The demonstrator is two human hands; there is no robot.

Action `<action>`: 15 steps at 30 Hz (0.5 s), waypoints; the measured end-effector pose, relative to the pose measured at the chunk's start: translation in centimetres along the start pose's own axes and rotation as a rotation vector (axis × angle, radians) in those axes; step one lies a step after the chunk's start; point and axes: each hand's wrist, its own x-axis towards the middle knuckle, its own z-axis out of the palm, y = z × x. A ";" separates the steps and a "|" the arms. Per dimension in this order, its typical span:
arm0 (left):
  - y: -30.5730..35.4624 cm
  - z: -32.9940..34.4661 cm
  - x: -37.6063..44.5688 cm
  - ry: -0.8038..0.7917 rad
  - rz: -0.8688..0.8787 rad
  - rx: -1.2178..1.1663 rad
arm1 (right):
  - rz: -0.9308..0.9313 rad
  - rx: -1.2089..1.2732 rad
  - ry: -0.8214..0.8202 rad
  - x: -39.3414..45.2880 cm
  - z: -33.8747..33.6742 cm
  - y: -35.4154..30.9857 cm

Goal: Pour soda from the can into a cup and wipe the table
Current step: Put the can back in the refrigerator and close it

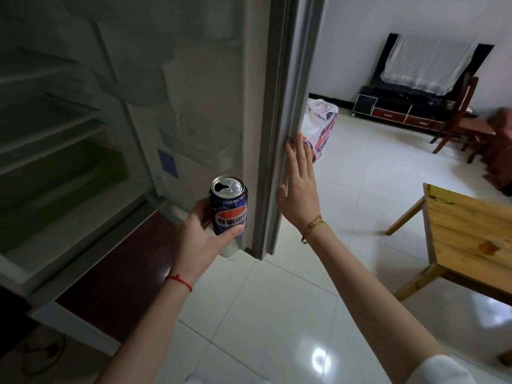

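A blue soda can (pixel 229 207) with a red and white logo stands upright in my left hand (pixel 200 236), whose fingers curl round its lower half. Its top shows an open mouth hole. My right hand (pixel 299 187) lies flat, fingers straight, against the outer edge of the open fridge door (pixel 279 112). A wooden table (pixel 468 231) stands at the right. No cup and no cloth are in view.
The fridge (pixel 55 151) is open at the left, its shelves dark and bare. Shiny white floor tiles (pixel 277 314) fill the middle. At the back are a TV stand (pixel 401 112), a wooden chair (pixel 460 120) and a plaid bag (pixel 321 126) behind the door.
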 end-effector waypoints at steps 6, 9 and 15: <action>1.1 4.7 2.9 0.059 0.011 0.027 | -0.008 0.087 -0.060 4.3 0.0 4.8; 1.2 6.7 4.2 0.091 0.012 0.027 | -0.006 0.146 -0.095 6.6 0.2 6.6; 1.4 9.8 7.3 0.134 0.010 0.013 | 0.044 0.302 -0.171 10.9 1.3 9.7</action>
